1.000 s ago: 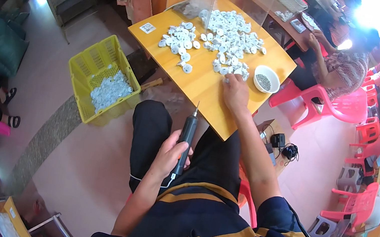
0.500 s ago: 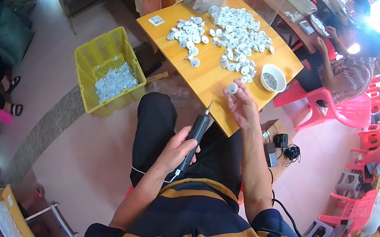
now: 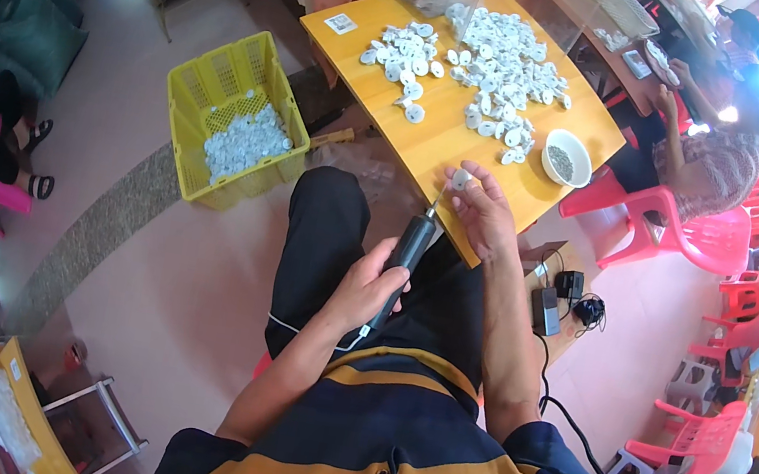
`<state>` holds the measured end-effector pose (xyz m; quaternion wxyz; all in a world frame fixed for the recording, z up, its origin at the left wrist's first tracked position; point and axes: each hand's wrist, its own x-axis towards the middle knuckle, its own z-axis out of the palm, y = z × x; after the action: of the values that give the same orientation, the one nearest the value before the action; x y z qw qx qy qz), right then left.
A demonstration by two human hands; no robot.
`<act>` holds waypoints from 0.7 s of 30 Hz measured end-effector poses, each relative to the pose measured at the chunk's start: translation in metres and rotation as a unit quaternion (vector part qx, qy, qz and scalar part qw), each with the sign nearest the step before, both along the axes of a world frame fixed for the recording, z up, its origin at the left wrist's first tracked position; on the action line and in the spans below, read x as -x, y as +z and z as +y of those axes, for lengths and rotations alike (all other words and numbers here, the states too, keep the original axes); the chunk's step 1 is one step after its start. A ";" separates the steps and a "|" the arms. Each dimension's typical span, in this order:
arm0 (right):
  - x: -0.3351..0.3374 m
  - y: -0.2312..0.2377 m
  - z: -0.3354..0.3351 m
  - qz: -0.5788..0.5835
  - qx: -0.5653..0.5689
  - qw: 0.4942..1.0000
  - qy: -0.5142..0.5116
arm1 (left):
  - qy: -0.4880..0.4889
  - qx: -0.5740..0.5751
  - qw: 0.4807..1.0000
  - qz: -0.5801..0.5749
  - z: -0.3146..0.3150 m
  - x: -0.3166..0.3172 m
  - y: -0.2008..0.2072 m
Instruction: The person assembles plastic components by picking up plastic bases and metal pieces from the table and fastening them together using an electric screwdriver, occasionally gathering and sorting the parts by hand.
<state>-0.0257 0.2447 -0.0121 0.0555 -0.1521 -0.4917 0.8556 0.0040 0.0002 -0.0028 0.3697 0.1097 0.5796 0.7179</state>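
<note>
White disc-shaped pc (image 3: 460, 180) is in R hand (image 3: 487, 213), just right of mid-frame, clamped at the fingertips; can't tell exactly which fingers pinch it. L hand (image 3: 369, 286) is wrapped round the dark power driver (image 3: 409, 252), fingers closed on its grip, bit pointing up at the pc; tip looks v. near, can't tell if touching. Step in hand, I'd judge: lining up driver w/ pc. Next move prob. calls for a steady R pinch & bit square to the pc. Edges: yellow table (image 3: 442, 141) runs diagonally, near corner just left of R wrist, so a dropped pc could end up in the lap (image 3: 431, 317). White bowl (image 3: 580, 150) sits close to the right-hand edge, upper right; R hand should swing wide of it. Large pile (image 3: 512, 62) & small pile (image 3: 407, 51) fill much of the far side; best room = strip btwn piles & near edge, plus air above lap. White cord (image 3: 351, 342) trails off driver's butt past L wrist, snag risk.
</note>
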 end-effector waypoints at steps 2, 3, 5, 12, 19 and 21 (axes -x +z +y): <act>0.001 0.001 -0.003 -0.001 0.012 1.000 -0.003 | 0.004 0.007 1.000 0.003 0.000 0.000 0.000; 0.002 0.002 -0.005 -0.001 0.024 1.000 -0.006 | 0.004 0.009 1.000 0.006 -0.001 0.000 -0.002; 0.003 0.003 -0.006 -0.001 0.036 0.999 -0.001 | 0.004 0.010 1.000 0.008 -0.001 0.001 -0.003; 0.008 -0.006 -0.006 0.018 0.034 0.996 -0.082 | 0.006 0.012 1.000 0.020 -0.001 0.002 -0.004; 0.005 -0.009 -0.006 0.027 -0.001 0.998 -0.054 | 0.002 0.010 1.000 0.019 0.000 0.001 -0.003; 0.002 0.000 -0.017 0.027 -0.084 0.994 -0.057 | 0.005 0.009 1.000 0.018 -0.001 0.001 -0.005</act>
<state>-0.0279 0.2277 -0.0123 0.1303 -0.1520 -0.5504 0.8105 0.0026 -0.0012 -0.0081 0.3565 0.1166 0.5929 0.7126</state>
